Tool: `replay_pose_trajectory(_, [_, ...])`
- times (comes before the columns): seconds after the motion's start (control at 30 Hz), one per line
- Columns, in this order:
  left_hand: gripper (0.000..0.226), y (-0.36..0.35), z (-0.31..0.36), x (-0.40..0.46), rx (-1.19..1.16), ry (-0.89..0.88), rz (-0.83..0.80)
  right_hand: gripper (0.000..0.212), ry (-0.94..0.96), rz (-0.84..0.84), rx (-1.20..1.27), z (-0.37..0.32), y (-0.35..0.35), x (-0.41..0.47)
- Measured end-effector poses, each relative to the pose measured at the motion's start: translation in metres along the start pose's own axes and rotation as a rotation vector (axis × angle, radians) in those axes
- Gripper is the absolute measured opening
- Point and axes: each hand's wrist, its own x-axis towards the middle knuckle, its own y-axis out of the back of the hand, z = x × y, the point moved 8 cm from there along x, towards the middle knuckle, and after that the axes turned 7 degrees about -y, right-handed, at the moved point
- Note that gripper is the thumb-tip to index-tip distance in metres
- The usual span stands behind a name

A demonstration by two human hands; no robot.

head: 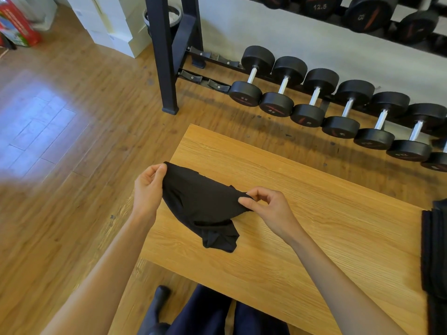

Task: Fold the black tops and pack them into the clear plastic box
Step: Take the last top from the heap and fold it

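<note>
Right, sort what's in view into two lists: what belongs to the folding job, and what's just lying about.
Job:
black top, pinched by left hand and right hand
table
dark stack at the table's right edge, probably more tops

Lying about:
dumbbells
rack
white boxes
red box

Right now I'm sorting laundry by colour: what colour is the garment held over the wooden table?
Plain black top, no pattern visible; head view.

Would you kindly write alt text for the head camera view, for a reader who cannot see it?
A person's left hand and right hand each pinch an end of a black top, holding it over a wooden table with its lower part drooping onto the surface. Dark folded fabric lies at the table's right edge, and dumbbells line a rack beyond.
</note>
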Motion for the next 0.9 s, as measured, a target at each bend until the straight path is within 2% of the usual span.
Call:
replay_pose_trajectory(0.2, [0.024,0.003,-0.003,0.004,0.003,0.038,0.006,0.013,-0.021,0.028,0.038,-0.002,0.004,0.003])
replay_pose_trajectory(0.47, [0.024,-0.016,0.001,-0.005,-0.055,0.105,-0.162,0.014,0.030,0.190,0.104,-0.015,0.029,0.000])
replay_pose_trajectory(0.6, [0.026,-0.036,0.004,-0.022,-0.118,0.148,-0.270,0.014,0.045,0.163,0.125,-0.019,0.022,-0.004])
replay_pose_trajectory(0.8, [0.018,-0.078,0.007,-0.065,-0.025,0.100,-0.467,0.016,0.040,0.085,0.085,-0.014,-0.003,-0.006])
replay_pose_trajectory(0.9, [0.021,-0.092,0.010,-0.078,-0.034,0.058,-0.541,0.016,0.066,0.075,0.085,-0.015,-0.009,-0.007])
